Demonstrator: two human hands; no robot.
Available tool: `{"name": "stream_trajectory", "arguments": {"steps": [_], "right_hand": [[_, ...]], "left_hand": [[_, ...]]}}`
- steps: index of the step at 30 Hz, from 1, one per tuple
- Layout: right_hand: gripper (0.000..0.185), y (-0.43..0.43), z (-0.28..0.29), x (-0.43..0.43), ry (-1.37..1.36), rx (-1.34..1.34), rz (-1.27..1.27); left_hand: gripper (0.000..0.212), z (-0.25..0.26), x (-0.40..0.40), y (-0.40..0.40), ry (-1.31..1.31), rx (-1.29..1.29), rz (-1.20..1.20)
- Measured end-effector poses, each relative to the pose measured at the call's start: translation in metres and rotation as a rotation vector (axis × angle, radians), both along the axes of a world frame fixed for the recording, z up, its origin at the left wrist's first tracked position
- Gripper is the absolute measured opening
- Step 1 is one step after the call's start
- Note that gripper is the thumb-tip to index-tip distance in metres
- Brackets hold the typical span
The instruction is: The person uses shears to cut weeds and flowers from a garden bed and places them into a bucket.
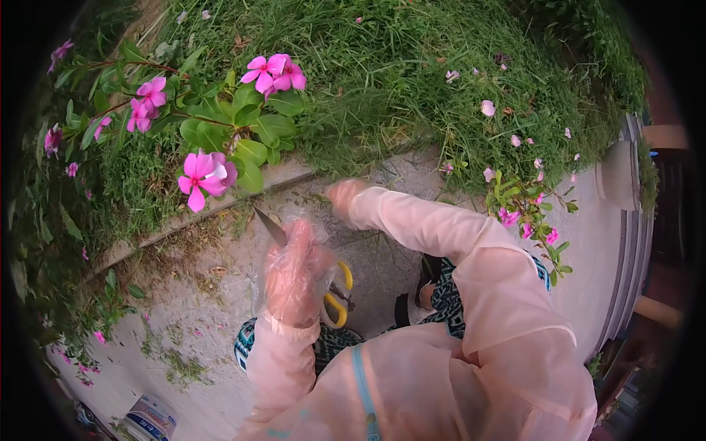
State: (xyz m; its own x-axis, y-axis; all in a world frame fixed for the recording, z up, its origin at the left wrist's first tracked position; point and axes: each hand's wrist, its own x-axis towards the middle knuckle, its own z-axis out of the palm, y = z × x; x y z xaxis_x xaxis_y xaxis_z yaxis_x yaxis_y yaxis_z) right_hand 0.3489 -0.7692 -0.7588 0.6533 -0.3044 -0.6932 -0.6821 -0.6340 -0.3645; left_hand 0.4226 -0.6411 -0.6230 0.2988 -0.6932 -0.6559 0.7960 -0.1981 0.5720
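My left hand (298, 270), in a clear plastic glove, grips a pair of scissors (343, 275). Their pointed metal blades stick out past the fingers toward the upper left, and the yellow-and-grey handle loops show on the other side. My right hand (348, 197) is low over the edge where the pavement (380, 270) meets the grass (375, 93). It is blurred, and its fingertips are too unclear to show whether they hold anything. Left of it, a pink periwinkle plant (259, 124) leans out over the concrete curb (220, 212).
A smaller flowering periwinkle (521, 212) stands beside my right sleeve. Dry clippings (185, 369) lie on the pavement at the left. A printed package (149, 419) sits at the lower left. Steps (629, 242) rise along the right rim.
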Motion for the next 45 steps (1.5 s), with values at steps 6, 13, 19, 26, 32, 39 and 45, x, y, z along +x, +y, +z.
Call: {"name": "stream_trajectory", "arguments": {"steps": [6, 13, 19, 26, 32, 39, 45], "right_hand": [[0.038, 0.018, -0.023, -0.06, -0.203, 0.039, -0.019], [0.033, -0.006, 0.028, -0.103, -0.675, -0.027, -0.112], [0.038, 0.008, -0.006, -0.146, -0.803, 0.977, -0.954], [0.032, -0.015, -0.036, -0.235, -0.809, 1.101, -1.315], [0.034, -0.049, -0.022, -0.242, -0.819, 1.438, -1.302], [0.033, -0.074, -0.084, -0.212, -0.735, 1.82, -1.342], [0.026, -0.082, -0.104, -0.178, -0.813, 1.954, -1.276]], "left_hand": [[0.016, -0.023, -0.016, -0.018, -0.04, 0.135, -0.085], [0.033, -0.082, -0.041, -0.054, -0.361, 0.337, -0.05], [0.027, -0.112, -0.115, -0.119, -0.341, 0.274, -0.037], [0.033, -0.208, -0.161, -0.154, -0.615, 0.064, -0.673], [0.031, -0.258, -0.092, -0.212, -1.645, -0.419, -0.944], [0.029, -0.169, -0.047, -0.248, -2.402, 0.083, -1.819], [0.02, -0.171, -0.031, -0.231, -2.425, 0.026, -1.644]]}}
